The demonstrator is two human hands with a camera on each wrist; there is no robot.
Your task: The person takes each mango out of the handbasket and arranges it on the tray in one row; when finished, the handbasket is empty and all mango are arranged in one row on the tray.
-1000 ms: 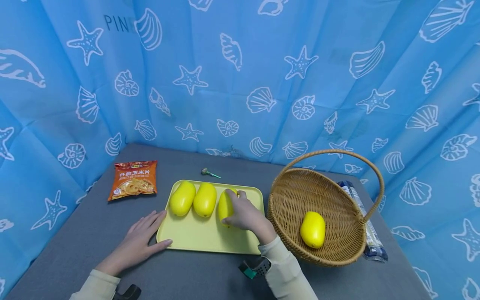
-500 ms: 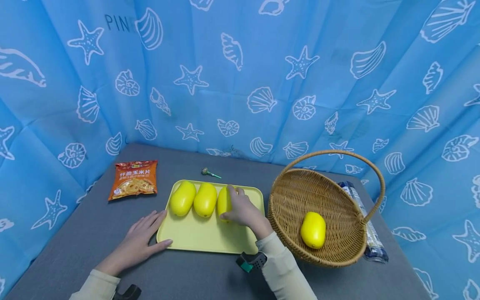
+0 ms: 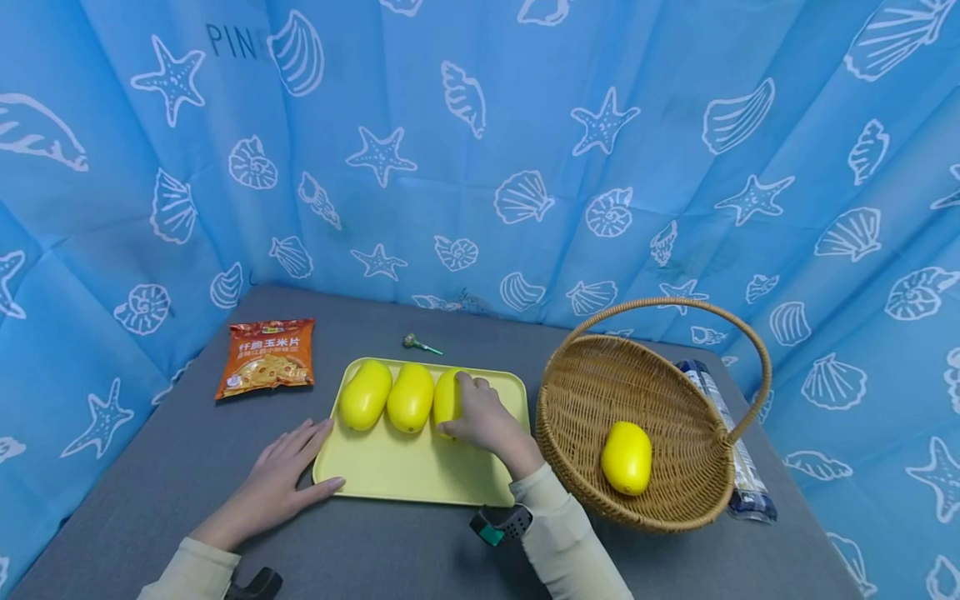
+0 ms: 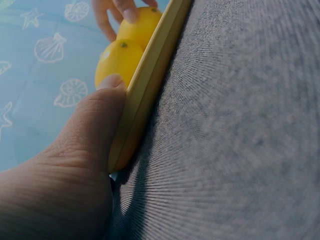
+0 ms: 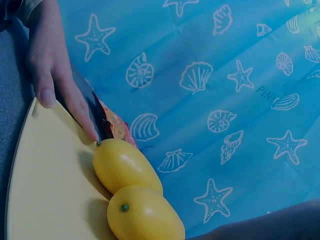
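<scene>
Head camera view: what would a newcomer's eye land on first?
Probably the bright yellow fruits: three in a row on the pale yellow tray, the rightmost one gripped by the right hand, and a fourth in the wicker basket to the right. Behind, a blue curtain shows white shells and starfish.

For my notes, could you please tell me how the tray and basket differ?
The tray is shallow, pale yellow and rectangular; the basket is deeper, brown, woven and rounded. The basket has an arched handle; the tray shows none. Both hold yellow fruit.
</scene>
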